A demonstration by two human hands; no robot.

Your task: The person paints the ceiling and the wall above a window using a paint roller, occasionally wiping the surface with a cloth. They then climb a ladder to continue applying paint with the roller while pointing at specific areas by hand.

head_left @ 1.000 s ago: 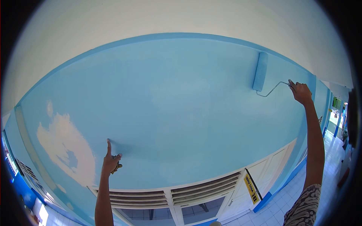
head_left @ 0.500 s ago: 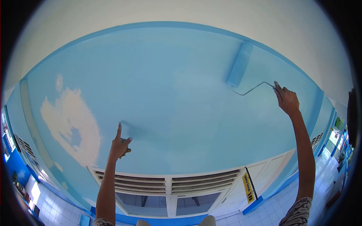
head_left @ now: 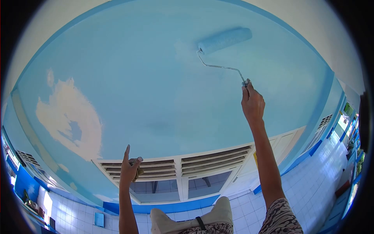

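My right hand (head_left: 253, 102) is closed around the handle end of a paint roller (head_left: 225, 40). Its blue sleeve lies slanted at the upper part of the light blue wall (head_left: 148, 78), apparently against it, and the bent wire frame runs down to my fist. Lower left, my left hand (head_left: 129, 169) is raised, index finger pointing up. Its other fingers are curled around a small, dark yellowish thing (head_left: 137, 175) that I cannot make out. A pale, unevenly edged patch (head_left: 87, 121) shows on the wall to the left.
White louvred vents (head_left: 140, 168) and window panes (head_left: 154, 191) are set below the blue wall. My knees (head_left: 220, 212) show above a white tiled floor (head_left: 241, 212) far below. A small blue object (head_left: 99, 219) stands on the floor. White ceiling (head_left: 311, 27) borders the wall.
The roller and my right hand have moved left, and the sleeve has turned from steep to nearly level. The view has tipped down, showing my legs. My left hand sits lower in view.
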